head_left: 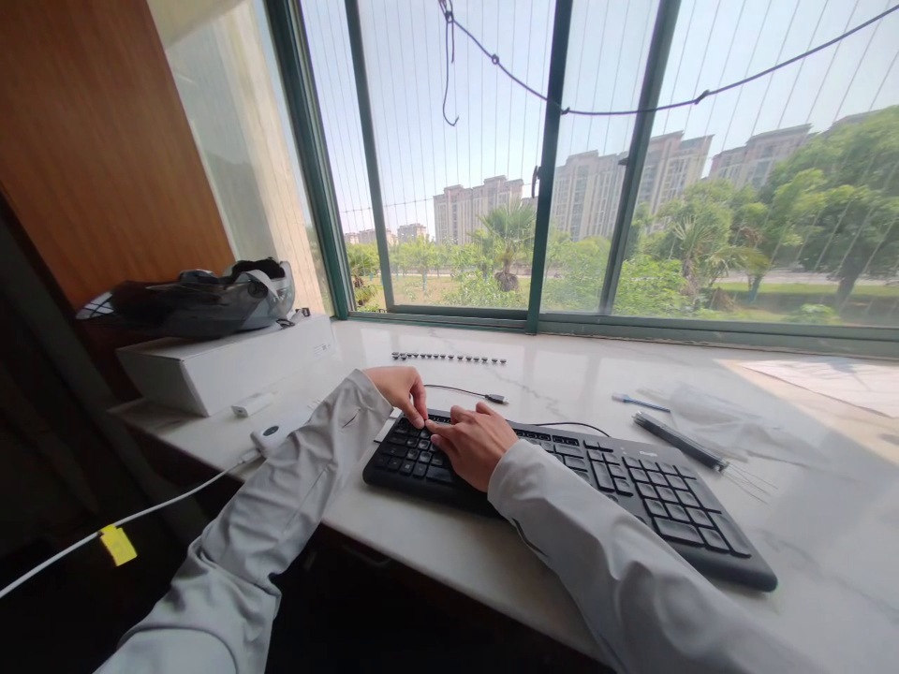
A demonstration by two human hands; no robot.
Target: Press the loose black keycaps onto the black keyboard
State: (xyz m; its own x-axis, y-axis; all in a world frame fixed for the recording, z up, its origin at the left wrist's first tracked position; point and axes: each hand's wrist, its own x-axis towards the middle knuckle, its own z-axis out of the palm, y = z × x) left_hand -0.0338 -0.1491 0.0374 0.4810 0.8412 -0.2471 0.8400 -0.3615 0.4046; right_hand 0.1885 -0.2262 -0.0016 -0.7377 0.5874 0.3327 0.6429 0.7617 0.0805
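A black keyboard (632, 487) lies slanted on the white marble sill (562, 384). My left hand (402, 388) hovers over the keyboard's upper left corner, fingers pinched together at a key near the top row. My right hand (472, 442) rests flat on the left part of the keys, its fingertips meeting those of the left hand. Whether a loose keycap sits between the fingers cannot be told. A row of several small dark keycaps (449, 358) is lined up on the sill behind the hands. Both arms wear grey sleeves.
A white box (217, 370) with a dark bag (197, 301) on top stands at the left. A white cable (140, 513) with a yellow tag runs off the sill. A black pen-like tool (678, 441), clear plastic and paper lie at the right. The window runs behind.
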